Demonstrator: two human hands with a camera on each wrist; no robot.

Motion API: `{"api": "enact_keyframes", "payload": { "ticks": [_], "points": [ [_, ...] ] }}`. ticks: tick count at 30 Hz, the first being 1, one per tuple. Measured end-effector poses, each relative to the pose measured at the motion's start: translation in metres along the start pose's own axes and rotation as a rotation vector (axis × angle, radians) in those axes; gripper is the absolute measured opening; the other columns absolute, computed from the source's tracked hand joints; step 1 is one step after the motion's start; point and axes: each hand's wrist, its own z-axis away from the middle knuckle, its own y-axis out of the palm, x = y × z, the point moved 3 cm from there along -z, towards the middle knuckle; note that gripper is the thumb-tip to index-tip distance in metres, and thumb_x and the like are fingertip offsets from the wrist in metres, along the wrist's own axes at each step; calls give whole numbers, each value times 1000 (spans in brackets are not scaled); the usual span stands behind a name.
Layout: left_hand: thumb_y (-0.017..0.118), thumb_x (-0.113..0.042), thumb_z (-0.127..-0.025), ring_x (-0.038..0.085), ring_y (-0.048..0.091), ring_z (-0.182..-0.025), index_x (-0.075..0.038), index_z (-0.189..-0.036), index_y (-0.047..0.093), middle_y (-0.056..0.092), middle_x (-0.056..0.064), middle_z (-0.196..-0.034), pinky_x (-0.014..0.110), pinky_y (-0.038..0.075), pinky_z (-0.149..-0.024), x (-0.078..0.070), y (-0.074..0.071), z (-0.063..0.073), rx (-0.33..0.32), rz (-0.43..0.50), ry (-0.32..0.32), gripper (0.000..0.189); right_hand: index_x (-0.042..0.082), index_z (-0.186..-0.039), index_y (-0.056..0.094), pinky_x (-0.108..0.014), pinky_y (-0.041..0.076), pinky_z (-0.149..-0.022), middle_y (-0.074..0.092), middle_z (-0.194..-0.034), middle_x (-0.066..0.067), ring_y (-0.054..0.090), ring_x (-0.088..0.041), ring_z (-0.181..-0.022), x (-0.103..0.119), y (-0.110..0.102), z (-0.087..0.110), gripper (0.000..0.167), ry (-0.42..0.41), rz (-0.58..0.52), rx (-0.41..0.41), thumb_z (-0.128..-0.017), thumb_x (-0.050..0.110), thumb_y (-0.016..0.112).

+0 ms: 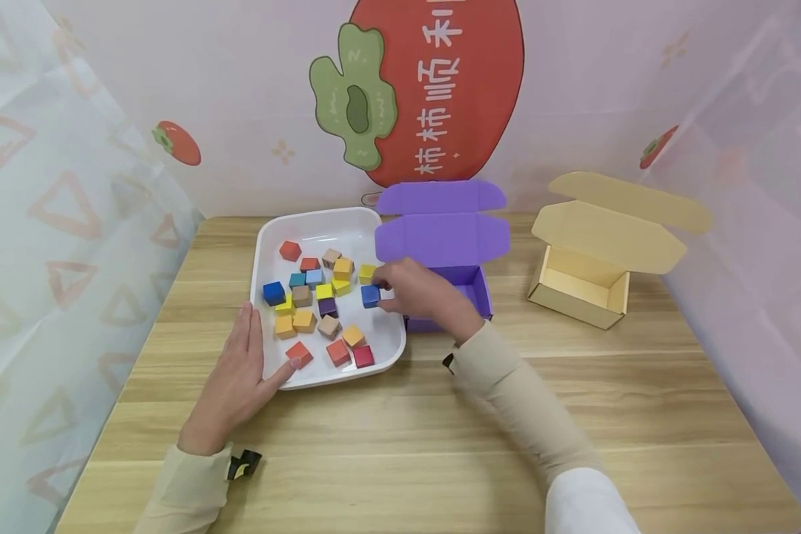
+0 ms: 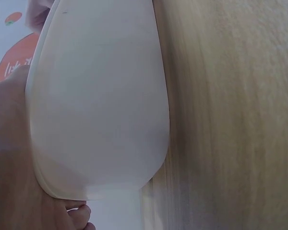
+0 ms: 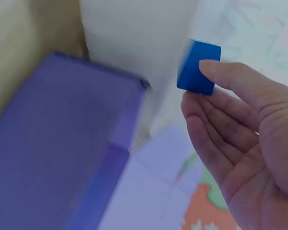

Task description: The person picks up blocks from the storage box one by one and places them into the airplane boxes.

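My right hand (image 1: 417,289) pinches a blue cube (image 1: 370,297) between thumb and fingertips, over the right side of the white tray (image 1: 400,345). In the right wrist view the same blue cube (image 3: 199,68) shows clearly, with the thumb on its near face. At the tray's front left corner rests my left hand (image 1: 236,378), fingers straight along the left rim and thumb reaching over the front rim beside an orange-red cube (image 1: 299,355). The left wrist view has the tray's outer wall (image 2: 101,96) filling its middle, my left hand (image 2: 12,158) against the rim.
Several coloured and plain wooden cubes lie in the tray, among them a dark blue cube (image 1: 274,293) and a red cube (image 1: 363,357). Right of the tray stands an open purple box (image 1: 440,239), partly behind my right hand. Farther right is an open tan cardboard box (image 1: 577,305).
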Motion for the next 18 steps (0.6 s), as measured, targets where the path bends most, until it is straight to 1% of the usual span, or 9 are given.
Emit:
{"api": "enact_keyframes", "payload": {
  "ticks": [4,9,12,18],
  "points": [
    [52,-68,-99,44,1,-165,2,-167,-8,-16,18,-178,70,25,-126,1,0,0,-2,2,3,114,2,-114,76,-33,61,-81,77,-102,-11,68,-23,-90,-11,-19,15,24,12,-59,-57,-93,12,79],
    [53,-67,-100,44,1,-165,2,-167,-8,-15,18,-178,71,25,-126,0,-1,0,2,6,7,114,-1,-112,77,-42,64,-88,78,-104,-13,74,-30,-96,-31,-34,34,25,51,-80,-151,-90,8,82],
    [54,-66,-99,45,1,-165,3,-166,-7,-15,19,-178,71,25,-125,0,-1,0,4,8,8,114,-1,-111,77,-44,64,-90,78,-105,-15,75,-32,-98,-45,-39,45,24,98,-70,-181,-88,6,82],
    [52,-68,-99,45,1,-165,2,-166,-8,-15,19,-178,71,26,-124,0,-1,1,0,13,8,114,-2,-111,77,-45,63,-89,78,-105,-16,73,-29,-97,-69,-39,62,24,239,-68,-185,-88,4,82]
  ]
}}
